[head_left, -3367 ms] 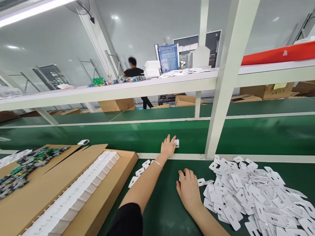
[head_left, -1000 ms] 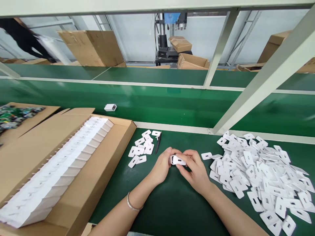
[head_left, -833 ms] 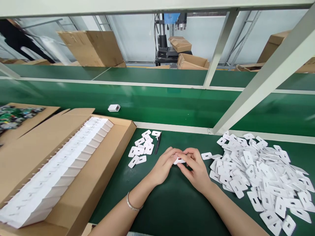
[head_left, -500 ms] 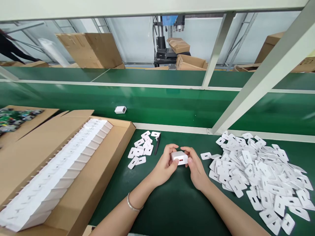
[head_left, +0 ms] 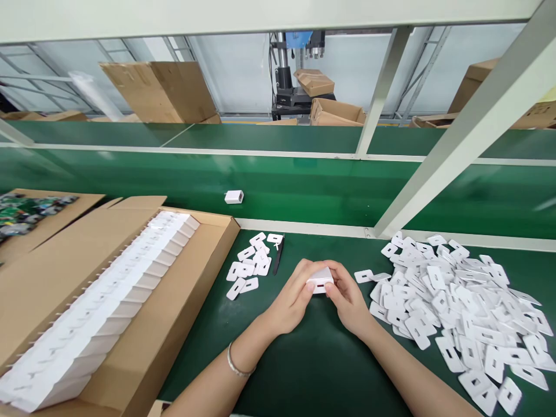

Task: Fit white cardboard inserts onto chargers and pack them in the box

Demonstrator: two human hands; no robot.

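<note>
A small white USB charger point(head_left: 320, 278) is held between both hands above the green table, its slotted end facing me. My left hand point(head_left: 296, 295) grips its left side, with the thumb at the near left corner. On the other side my right hand point(head_left: 348, 301) is closed on it, thumb against the near right corner. Fingers of both hands wrap around its back and hide that part. Left of the hands lie black tweezers point(head_left: 278, 258) and a small group of white slotted plates point(head_left: 246, 269). To the right spreads a large heap of white slotted plates point(head_left: 452, 307).
At the left, a cardboard box point(head_left: 191, 301) holds a long row of white charger housings point(head_left: 104, 295). Behind it, circuit boards point(head_left: 30, 205) lie on cardboard. Another white charger point(head_left: 234, 197) is on the moving-looking green strip point(head_left: 304, 191). A slanted metal post point(head_left: 460, 124) stands at right.
My right hand has closed onto the charger, and both thumbs now press its near end. The charger on the green strip has shifted right. The person at far left has mostly left view.
</note>
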